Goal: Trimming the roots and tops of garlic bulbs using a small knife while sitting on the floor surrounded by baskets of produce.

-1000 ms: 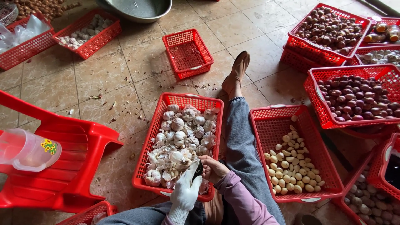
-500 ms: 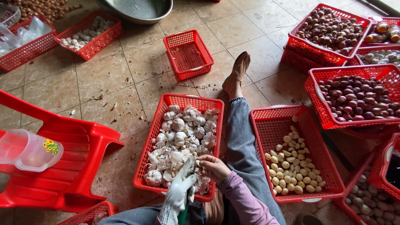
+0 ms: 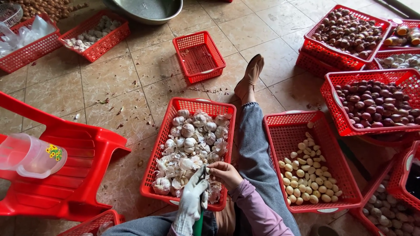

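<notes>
A red basket (image 3: 171, 129) of white garlic bulbs (image 3: 189, 144) and loose skins lies on the tiled floor before me. My left hand (image 3: 192, 196), in a white glove, holds a green-handled tool (image 3: 199, 223) over the basket's near edge. Beside it my bare right hand (image 3: 224, 174) pinches a small piece of garlic, fingertips close to the glove. To the right, a second red basket (image 3: 284, 126) holds peeled pale cloves (image 3: 306, 175). My leg in jeans (image 3: 256, 148) stretches between the two baskets.
A small empty red basket (image 3: 199, 56) sits farther out. Red baskets of dark shallots (image 3: 376, 98) stack at right. A red plastic chair (image 3: 65, 170) with a clear jug (image 3: 28, 155) is at left. A metal basin (image 3: 146, 9) and more baskets (image 3: 94, 37) lie beyond.
My gloved left hand has dropped slightly toward me, and my right hand has closed in against it over the basket's near edge. The rest is unmoved.
</notes>
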